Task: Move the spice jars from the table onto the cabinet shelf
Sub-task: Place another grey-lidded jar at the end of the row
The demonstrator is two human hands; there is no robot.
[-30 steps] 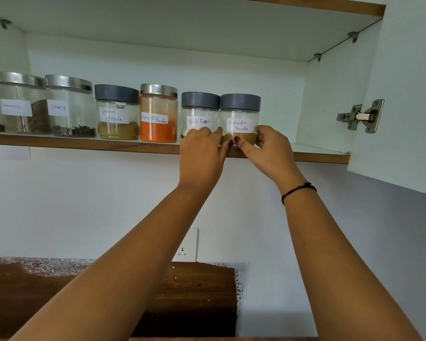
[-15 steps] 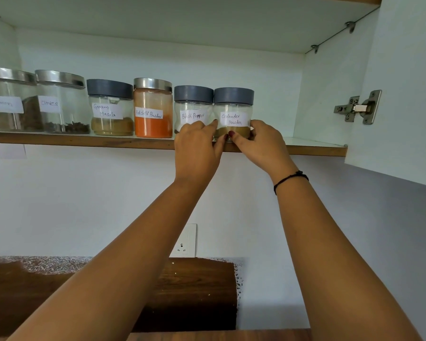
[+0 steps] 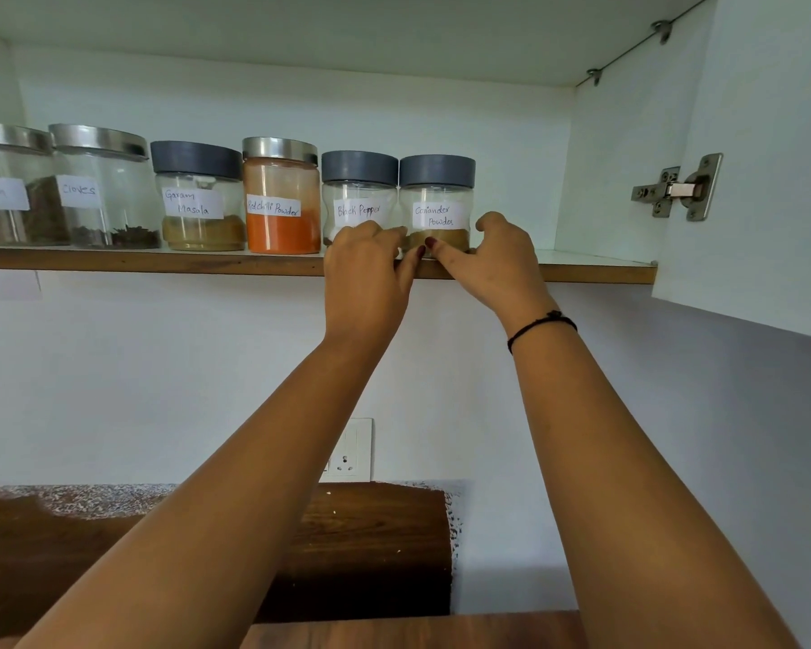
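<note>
- While both forearms stretch up from the bottom of the view, the open cabinet door (image 3: 768, 180) stands at the right, cut off by the frame edge.
- Far below lies the dark wooden counter (image 3: 375, 545), with the left forearm hiding much of it.
- On the cabinet shelf (image 3: 160, 262) six jars stand upright in a row near the front edge.
- At the row's left end, the leftmost jar (image 3: 5, 189) is cut by the frame and its label is unreadable. Next come the Cloves jar (image 3: 104, 189), Garam Masala jar (image 3: 197, 199) and Red Chilli Powder jar (image 3: 281, 199).
- Just beside each other at the right end are the Black Pepper jar (image 3: 359, 189) and the Coriander Powder jar (image 3: 436, 199).
- The left hand (image 3: 366, 278) is raised knuckles-out. Its curled fingers cover the Black Pepper jar's lower front and its thumb points toward the Coriander Powder jar's base. Whether it grips anything I cannot tell.
- The right hand (image 3: 492, 264) holds the Coriander Powder jar low down, thumb on the front and fingers curled round the right side; their tips are hidden.
- A black bracelet (image 3: 541, 323) circles the right wrist.
</note>
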